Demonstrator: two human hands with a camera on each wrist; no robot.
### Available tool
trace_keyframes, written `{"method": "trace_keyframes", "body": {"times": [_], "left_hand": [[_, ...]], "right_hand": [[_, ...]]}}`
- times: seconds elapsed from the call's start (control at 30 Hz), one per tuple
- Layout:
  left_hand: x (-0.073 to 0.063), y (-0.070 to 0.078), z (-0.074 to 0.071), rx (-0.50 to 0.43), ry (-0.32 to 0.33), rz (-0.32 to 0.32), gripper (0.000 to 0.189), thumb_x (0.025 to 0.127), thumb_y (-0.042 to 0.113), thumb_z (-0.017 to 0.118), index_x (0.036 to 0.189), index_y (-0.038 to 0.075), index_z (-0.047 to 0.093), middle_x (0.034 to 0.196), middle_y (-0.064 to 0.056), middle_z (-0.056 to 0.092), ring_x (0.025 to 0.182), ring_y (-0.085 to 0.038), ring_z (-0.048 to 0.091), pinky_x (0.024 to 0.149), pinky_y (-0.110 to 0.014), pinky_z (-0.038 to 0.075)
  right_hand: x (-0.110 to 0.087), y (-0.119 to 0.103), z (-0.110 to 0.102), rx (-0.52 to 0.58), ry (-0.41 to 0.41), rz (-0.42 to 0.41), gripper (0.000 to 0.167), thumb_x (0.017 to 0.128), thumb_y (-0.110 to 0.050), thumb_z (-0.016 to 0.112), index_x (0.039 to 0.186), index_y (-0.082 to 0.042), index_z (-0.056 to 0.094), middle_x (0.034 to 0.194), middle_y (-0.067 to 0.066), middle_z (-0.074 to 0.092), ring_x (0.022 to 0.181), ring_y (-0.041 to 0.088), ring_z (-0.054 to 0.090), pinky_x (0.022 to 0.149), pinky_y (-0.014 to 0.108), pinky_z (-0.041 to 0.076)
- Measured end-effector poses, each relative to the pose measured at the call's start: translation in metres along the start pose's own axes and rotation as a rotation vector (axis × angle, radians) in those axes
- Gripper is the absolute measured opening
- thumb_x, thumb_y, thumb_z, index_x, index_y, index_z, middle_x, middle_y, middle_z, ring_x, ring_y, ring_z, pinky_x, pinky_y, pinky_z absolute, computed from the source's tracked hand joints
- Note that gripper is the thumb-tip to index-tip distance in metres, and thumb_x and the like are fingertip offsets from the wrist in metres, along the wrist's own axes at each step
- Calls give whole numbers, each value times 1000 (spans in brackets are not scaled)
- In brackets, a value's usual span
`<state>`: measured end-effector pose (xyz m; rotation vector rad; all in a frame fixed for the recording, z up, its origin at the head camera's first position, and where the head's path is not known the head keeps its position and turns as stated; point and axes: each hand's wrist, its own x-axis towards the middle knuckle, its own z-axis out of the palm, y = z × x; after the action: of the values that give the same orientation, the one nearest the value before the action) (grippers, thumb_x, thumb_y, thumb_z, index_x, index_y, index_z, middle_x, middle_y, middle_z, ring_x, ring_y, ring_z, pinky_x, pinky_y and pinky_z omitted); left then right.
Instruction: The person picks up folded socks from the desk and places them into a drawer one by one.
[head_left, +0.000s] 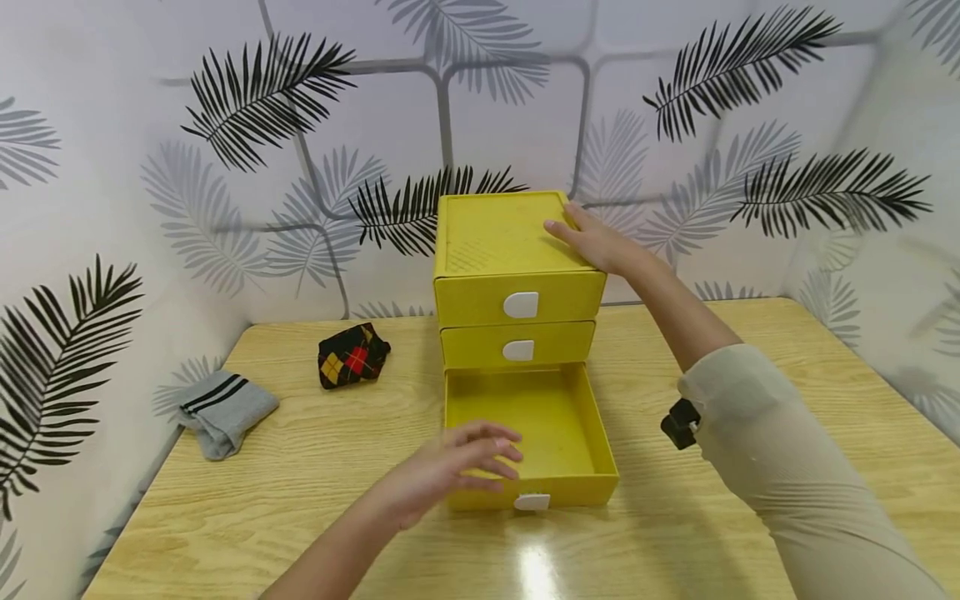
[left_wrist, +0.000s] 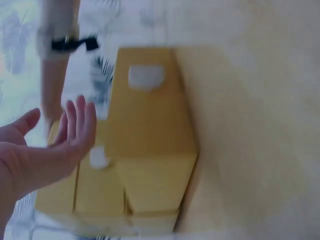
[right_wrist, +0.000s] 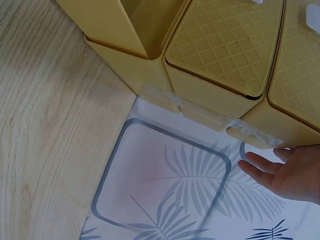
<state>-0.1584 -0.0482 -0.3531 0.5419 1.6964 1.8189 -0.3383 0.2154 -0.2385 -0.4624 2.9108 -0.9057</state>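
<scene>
A yellow drawer unit (head_left: 498, 237) with three stacked drawers and white tabs stands on the table. Its bottom drawer (head_left: 581, 490) is pulled out, with a bare yellow bottom showing inside; the upper two are closed. My right hand (head_left: 596, 243) rests at the top right edge of the unit, fingers extended along its side, as the right wrist view also shows. In front of the pulled-out drawer hovers my left hand (head_left: 442, 471), fingers loosely bent and holding nothing. In the left wrist view, this hand (left_wrist: 55, 150) appears palm up beside the drawer fronts.
A grey sock (head_left: 228, 408) with black stripes lies folded near the table's left edge. Closer to the unit is a dark argyle sock (head_left: 352, 357) with red and yellow diamonds. The wooden table (head_left: 337, 467) meets a leaf-patterned wall covering (head_left: 390, 125) at the back.
</scene>
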Motion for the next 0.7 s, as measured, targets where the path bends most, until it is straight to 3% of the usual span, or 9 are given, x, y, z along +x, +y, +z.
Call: {"method": "trace_keyframes", "body": {"times": [0.2, 0.33, 0.4, 0.5, 0.6, 0.7], "left_hand": [[19, 19, -63, 288, 510, 119, 32, 94, 15, 51, 121, -3, 52, 115, -20, 54, 103, -31, 53, 89, -43, 43], [26, 19, -111, 487, 777, 68, 31, 94, 17, 53, 121, 2, 54, 121, -19, 51, 113, -34, 44, 92, -46, 38], [26, 15, -134, 563, 848, 1, 32, 94, 18, 52, 123, 3, 53, 125, -21, 48, 119, -38, 35, 94, -48, 34], [25, 8, -162, 632, 905, -117, 34, 95, 18, 52, 126, 4, 51, 131, -26, 41, 122, -46, 23, 92, -53, 31], [24, 1, -182, 665, 912, -205, 36, 95, 18, 52, 127, 3, 50, 132, -28, 40, 121, -51, 20, 91, -54, 31], [25, -6, -194, 679, 887, -236, 37, 94, 17, 53, 128, 1, 49, 135, -28, 37, 121, -51, 22, 96, -54, 25]], "right_hand": [[0, 3, -1, 5, -5, 4, 79, 96, -52, 26, 145, 1, -5, 150, 17, -7, 136, 28, -7, 108, 41, -2], [-1, 3, 0, 10, -1, 4, 78, 97, -52, 26, 145, 2, -4, 150, 18, -7, 136, 29, -7, 108, 42, -2], [-1, 3, 0, 13, 0, 2, 78, 97, -51, 26, 145, 1, -4, 150, 17, -8, 136, 29, -7, 108, 42, -2], [-1, 3, 1, 14, 1, -1, 78, 97, -52, 26, 145, 1, -4, 151, 16, -8, 136, 28, -7, 108, 42, -2], [0, 3, 0, 13, 6, -7, 78, 97, -52, 26, 146, 1, -4, 151, 17, -7, 136, 27, -7, 108, 42, -2], [0, 2, 0, 13, 8, -14, 78, 97, -51, 27, 146, 1, -4, 151, 17, -6, 136, 27, -7, 108, 42, -2]]}}
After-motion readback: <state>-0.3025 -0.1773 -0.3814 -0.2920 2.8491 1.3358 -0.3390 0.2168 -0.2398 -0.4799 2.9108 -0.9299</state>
